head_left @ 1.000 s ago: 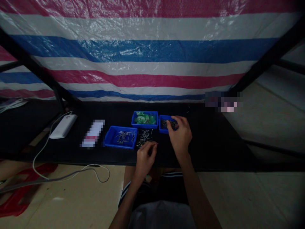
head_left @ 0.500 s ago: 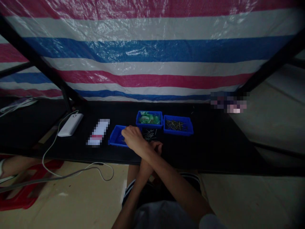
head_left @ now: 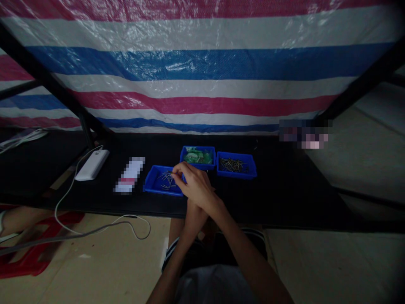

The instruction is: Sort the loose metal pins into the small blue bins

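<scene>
My right hand (head_left: 194,185) crosses over my left, thumb and fingers pinched together at the right side of a blue tray (head_left: 152,186). Whatever it pinches is too small to make out. Thin silvery pieces like nails or screws (head_left: 167,179) lie in that tray. Beneath my right wrist, my left hand (head_left: 193,213) rests at the table's near edge, its fingers hidden. Behind my hands stands a second blue tray (head_left: 182,158) with green-and-clear plastic packets (head_left: 198,156). A third blue tray (head_left: 251,172), to the right, holds a heap of brassy nail-like pieces (head_left: 232,164).
On the black table (head_left: 284,194), a blurred-out phone-like item (head_left: 129,175) and a white power bank (head_left: 93,164) with a cable lie to the left. A striped plastic sheet (head_left: 196,63) hangs behind. Another person's limb (head_left: 19,221) shows at far left near a red stool (head_left: 28,257).
My right hand has moved right, from over the left tray to its right edge, uncovering the pieces inside. It now covers the loose pieces on the table and my left hand's fingers.
</scene>
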